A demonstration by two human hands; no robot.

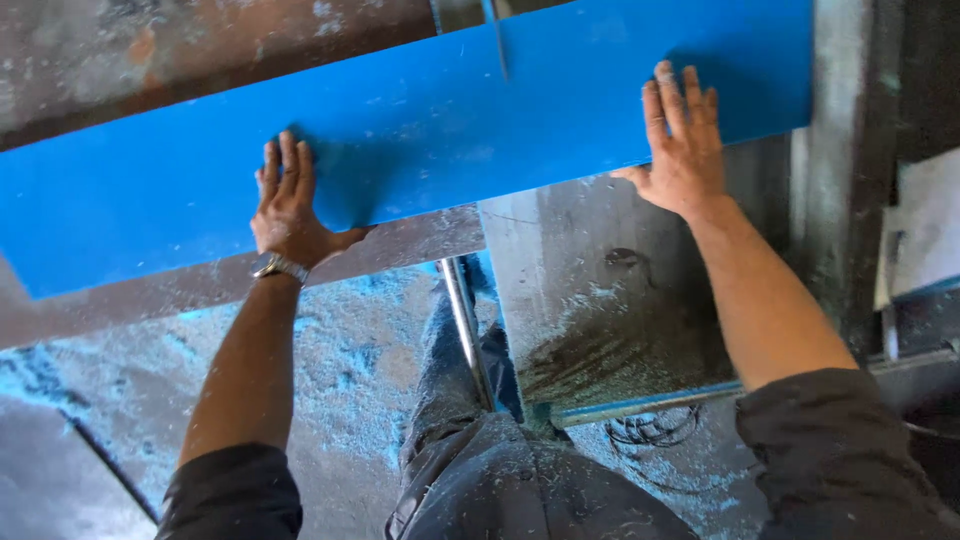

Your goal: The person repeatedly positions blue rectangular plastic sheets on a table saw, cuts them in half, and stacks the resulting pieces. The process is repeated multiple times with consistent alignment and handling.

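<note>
A long blue board [420, 140] lies flat across the grey saw table [600, 290], overhanging its left edge above the floor. The left hand [288, 200] presses palm-down on the board's near edge, fingers straight and together, thumb hooked under the edge — a watch [277, 266] on its wrist. The right hand [683, 145] lies flat near the board's right end, fingers spread, gripping nothing. A thin blade [497, 40] stands in a cut at the board's far edge, between the hands. Blue shavings [340, 350] cover the floor by the person's trousers [500, 480]; a metal rod [465, 325] runs along the table's left edge.
</note>
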